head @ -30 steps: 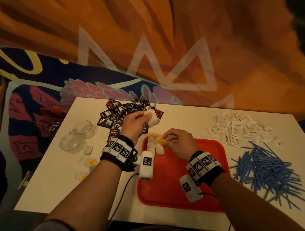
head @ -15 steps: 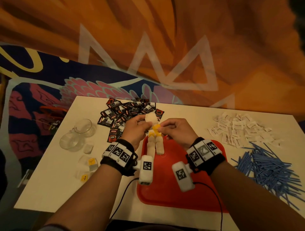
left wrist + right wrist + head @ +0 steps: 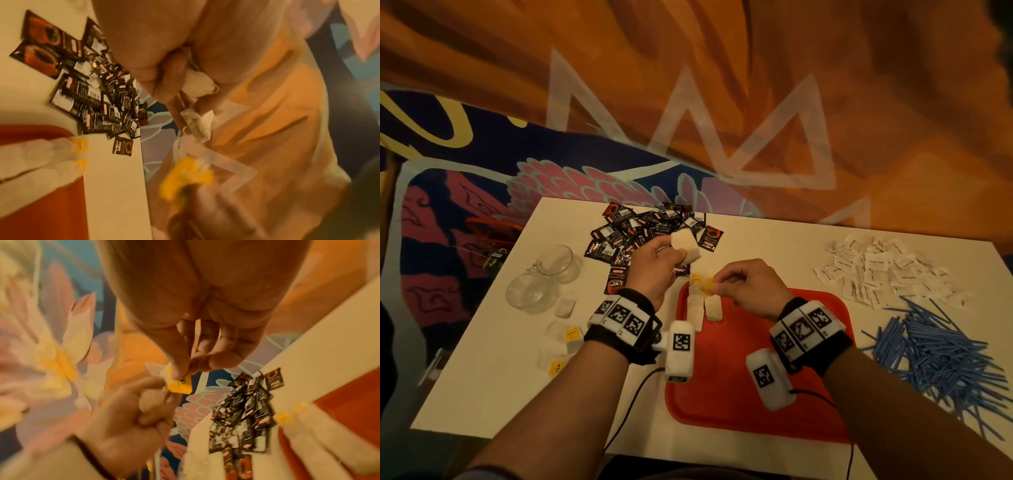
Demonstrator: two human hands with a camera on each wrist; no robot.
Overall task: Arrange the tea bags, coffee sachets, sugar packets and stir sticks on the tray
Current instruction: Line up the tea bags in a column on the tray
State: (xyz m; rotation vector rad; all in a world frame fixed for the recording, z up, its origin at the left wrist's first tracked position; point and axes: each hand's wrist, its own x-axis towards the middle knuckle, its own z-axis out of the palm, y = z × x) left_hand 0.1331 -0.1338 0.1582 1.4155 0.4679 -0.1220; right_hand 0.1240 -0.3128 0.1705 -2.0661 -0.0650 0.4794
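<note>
Tea bags first, and it's early going: two bags (image 3: 703, 308) lie side by side at the tray's (image 3: 756, 394) far left corner, yellow tags toward the far rim, and nothing else is on the red so far. Left hand (image 3: 654, 270) is up over the desk just beyond that corner, fingers curled round a white bag (image 3: 685, 245); right hand (image 3: 750, 291) is pinching its yellow tag (image 3: 705, 286) between thumb and fingertips, right above the two already placed. My call, this one goes down as number three beside them. Plenty left: a few more bags (image 3: 566, 337) wait near the desk's left edge by the glass cups (image 3: 544, 277), the coffee sachets (image 3: 650, 233) are heaped at the far edge, sugar packets (image 3: 883, 274) sit piled toward the far right corner, stir sticks (image 3: 948, 353) sprawl along the right edge, none of them on the tray. Head view gives the whole layout, but the grip detail is small there. Left wrist view shows the bag bunched in the fist and a string running down to the tag, blurred. Right wrist view shows the pinch on the tag cleanly, thumb on top, and neither wrist view catches the sugar or the sticks
</note>
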